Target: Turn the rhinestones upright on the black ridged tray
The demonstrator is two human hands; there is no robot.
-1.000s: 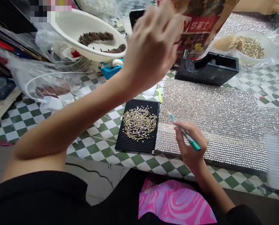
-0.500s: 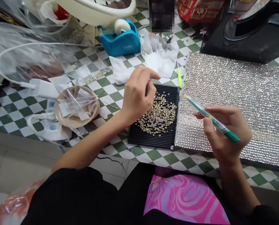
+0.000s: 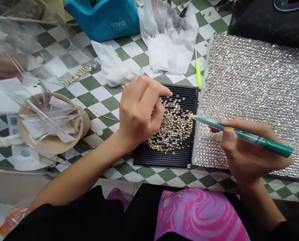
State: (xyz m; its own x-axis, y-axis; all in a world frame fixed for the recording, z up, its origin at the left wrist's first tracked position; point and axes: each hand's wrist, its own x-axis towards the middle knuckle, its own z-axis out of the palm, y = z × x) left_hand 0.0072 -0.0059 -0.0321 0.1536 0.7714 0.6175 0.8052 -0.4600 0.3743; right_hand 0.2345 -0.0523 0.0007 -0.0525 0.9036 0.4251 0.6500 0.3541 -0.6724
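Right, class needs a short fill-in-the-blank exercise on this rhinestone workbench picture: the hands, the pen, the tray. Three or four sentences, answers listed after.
1. The right hand holds a ____ pen whose tip points at the loose rhinestones.
2. The loose rhinestones lie on a ridged ____ tray.
3. The left hand rests over the tray's ____ side.
4. The tape dispenser behind the tray is ____ in colour.

Missing words: green; black; left; blue
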